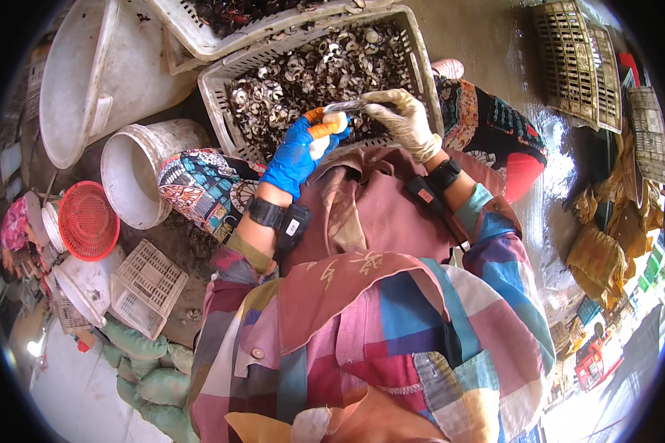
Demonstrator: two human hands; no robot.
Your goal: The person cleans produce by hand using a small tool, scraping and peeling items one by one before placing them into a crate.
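Observation:
My left hand (296,155), in a blue glove with orange finger covers, holds a pale rounded piece (336,120), perhaps shellfish. A second whitish shape (319,147) shows lower at its fingers; what it is I cannot tell. My right hand (402,122) wears an off-white glove. Its fingertips pinch a narrow shiny grey thing (346,106), blade or flesh, that reaches across to the pale piece. Both hands are above the near side of a slotted plastic crate (217,105). Dark and white curled scraps (310,69) fill much of this crate.
Another crate (199,47) with dark contents adjoins at the back. Left stand a large tub (69,83), a white bucket (138,171), a red colander (88,220) and a plastic basket (149,279). Slatted crates (571,66) stand right, on wet floor (482,39). Green sacks (160,387) lie lower left.

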